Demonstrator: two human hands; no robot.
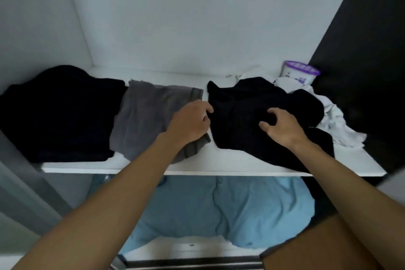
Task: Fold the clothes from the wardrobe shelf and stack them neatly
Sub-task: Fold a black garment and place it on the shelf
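A home bedroom wardrobe. White shelf [210, 167] bears piled clothes [151, 114]. A purple-lidded moisture absorber tub [301, 73] stands behind.

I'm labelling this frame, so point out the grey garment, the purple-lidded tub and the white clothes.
grey garment [142, 120]: head view, on its flat middle.
purple-lidded tub [302, 68]: head view, on its purple lid.
white clothes [337, 125]: head view, on the crumpled right part.
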